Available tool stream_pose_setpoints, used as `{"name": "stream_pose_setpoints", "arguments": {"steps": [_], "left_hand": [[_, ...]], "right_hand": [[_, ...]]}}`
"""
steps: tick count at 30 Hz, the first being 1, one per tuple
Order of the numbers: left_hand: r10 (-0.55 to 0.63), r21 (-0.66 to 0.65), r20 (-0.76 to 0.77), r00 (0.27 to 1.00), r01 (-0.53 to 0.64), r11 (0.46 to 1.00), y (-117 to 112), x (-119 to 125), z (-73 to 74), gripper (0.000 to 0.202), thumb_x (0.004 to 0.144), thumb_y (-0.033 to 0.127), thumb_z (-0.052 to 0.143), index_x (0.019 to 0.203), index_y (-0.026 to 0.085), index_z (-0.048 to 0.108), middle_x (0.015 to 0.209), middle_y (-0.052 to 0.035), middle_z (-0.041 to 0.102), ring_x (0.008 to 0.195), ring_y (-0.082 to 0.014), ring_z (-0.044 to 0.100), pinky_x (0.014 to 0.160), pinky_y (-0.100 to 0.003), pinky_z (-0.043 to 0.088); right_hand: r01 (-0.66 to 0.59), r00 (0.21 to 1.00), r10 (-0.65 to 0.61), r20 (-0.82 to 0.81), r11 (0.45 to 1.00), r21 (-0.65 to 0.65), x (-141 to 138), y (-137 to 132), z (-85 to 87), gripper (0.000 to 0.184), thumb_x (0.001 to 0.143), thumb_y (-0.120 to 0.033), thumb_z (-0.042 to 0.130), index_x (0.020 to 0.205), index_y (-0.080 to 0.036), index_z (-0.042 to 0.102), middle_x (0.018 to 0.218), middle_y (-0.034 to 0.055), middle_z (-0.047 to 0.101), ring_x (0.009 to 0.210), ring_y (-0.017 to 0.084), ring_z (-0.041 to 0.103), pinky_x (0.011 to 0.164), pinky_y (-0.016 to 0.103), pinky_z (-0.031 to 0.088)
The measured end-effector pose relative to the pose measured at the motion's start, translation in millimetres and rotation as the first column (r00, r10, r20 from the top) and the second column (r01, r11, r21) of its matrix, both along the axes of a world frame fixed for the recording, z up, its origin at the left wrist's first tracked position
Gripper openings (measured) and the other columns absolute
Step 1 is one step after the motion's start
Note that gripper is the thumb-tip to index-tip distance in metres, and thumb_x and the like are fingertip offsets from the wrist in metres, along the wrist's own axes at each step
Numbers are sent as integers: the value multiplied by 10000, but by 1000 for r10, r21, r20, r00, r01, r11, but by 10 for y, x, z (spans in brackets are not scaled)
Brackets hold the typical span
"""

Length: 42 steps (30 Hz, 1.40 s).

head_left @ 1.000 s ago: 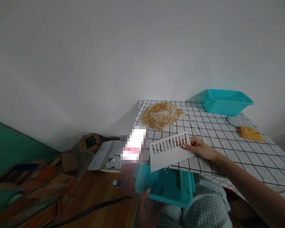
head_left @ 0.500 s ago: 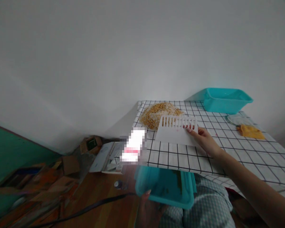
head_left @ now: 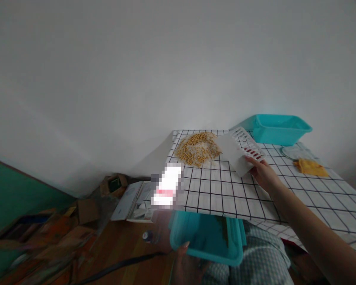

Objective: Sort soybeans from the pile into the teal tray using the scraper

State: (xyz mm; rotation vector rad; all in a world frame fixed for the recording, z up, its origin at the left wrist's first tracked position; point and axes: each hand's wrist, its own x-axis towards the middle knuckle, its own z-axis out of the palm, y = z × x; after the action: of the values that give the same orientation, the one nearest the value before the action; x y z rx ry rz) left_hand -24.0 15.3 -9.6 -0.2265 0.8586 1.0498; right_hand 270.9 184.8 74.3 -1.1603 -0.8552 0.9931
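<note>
My right hand [head_left: 261, 170] is closed on a white plastic piece with a row of slots [head_left: 239, 156], gripping it near its slotted edge. The piece is tilted above the table, just right of a spread pile of yellow soybean-like grains mixed with paler bits [head_left: 197, 148]. My left hand [head_left: 184, 257] grips the near rim of a teal plastic tub [head_left: 237, 259], its thumb over the edge and the other fingers mostly hidden. The tub rests by my lap under the table's front edge. A dark strip shows along its inner right side.
A second teal tub [head_left: 280, 134] stands at the table's back right by the wall. Nearby lie a clear bag or lid [head_left: 293, 152] and a yellow cloth [head_left: 311, 168]. The checked tablecloth [head_left: 207, 194] covers the table. Cardboard boxes [head_left: 87, 210] and a small bottle [head_left: 147, 236] are on the floor.
My right hand has swung the white slotted piece away from the pile, turning it so its slots face right. My left hand still holds the tub.
</note>
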Motion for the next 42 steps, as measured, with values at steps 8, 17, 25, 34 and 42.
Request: {"name": "stream_pose_setpoints", "arguments": {"steps": [8,17,25,34,42], "left_hand": [[-9,-40,-40,999,7,999,4,-3,97,501,819,325,439,1299,208,356,920,-145,724,909,-312,649,716,-468,527],[-5,-20,-94,996,3,1000,-17,-16,6,256,784,341,501,1011,233,547,950,-120,721,915,-308,649,752,-468,511],[1,10,-118,993,0,1000,-27,43,36,224,774,328,519,956,224,597,944,-118,723,930,-316,642,759,-478,502],[-12,9,-140,990,13,1000,-43,25,-59,172,764,314,540,889,214,604,953,-128,721,910,-330,643,721,-474,500],[-20,29,-129,991,24,999,-27,52,22,187,764,288,532,901,196,620,960,-143,718,918,-335,642,788,-510,489]], "right_hand": [[-118,992,119,37,993,-20,-89,-56,51,336,727,-453,666,999,-256,677,1044,48,693,981,281,630,807,409,523],[-124,985,119,127,992,32,-131,-69,43,335,739,-467,661,992,-247,683,1057,45,688,1010,271,613,854,407,483],[-169,965,158,207,985,38,-167,-99,49,315,767,-452,640,997,-241,684,1047,42,688,995,259,615,857,382,470],[142,964,-166,209,982,126,-88,-49,38,361,736,-477,652,979,-214,692,995,54,699,935,257,632,758,340,487],[-178,937,176,304,984,-19,-270,-147,127,375,751,-491,626,978,-198,684,924,63,710,769,223,651,632,310,496]]}}
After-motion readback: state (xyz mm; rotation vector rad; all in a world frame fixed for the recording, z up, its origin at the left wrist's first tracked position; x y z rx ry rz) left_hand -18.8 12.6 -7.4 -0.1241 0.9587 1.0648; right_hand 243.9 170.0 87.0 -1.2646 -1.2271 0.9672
